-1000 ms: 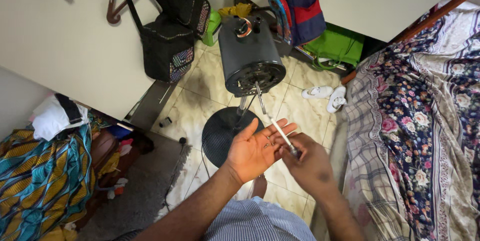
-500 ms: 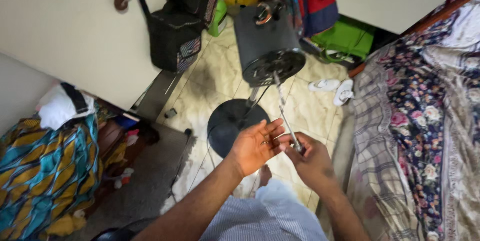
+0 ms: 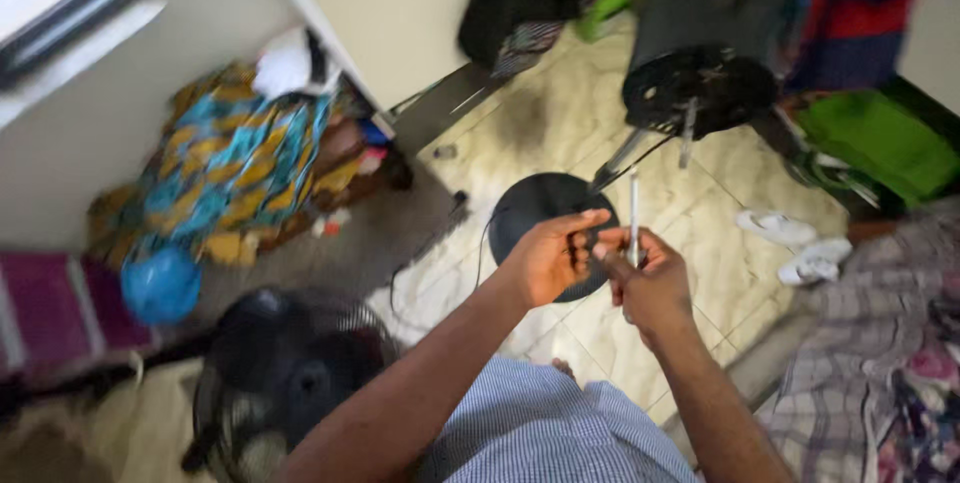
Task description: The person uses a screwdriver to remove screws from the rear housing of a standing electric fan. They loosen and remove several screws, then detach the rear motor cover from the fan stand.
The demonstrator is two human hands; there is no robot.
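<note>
The right hand pinches an upright screwdriver above the fan base, the left hand curls half-closed beside it, and the stripped fan motor looks yet unassembled.

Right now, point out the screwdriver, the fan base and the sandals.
screwdriver (image 3: 633, 205), head view, middle of the metal shaft.
fan base (image 3: 530, 208), head view, bare top of the black disc.
sandals (image 3: 775, 227), head view, upper white sandal.

We see a thin silvery screwdriver standing almost upright at centre right of the frame, its shaft pointing up toward the top edge, its lower end hidden. The picture is blurred.
</note>
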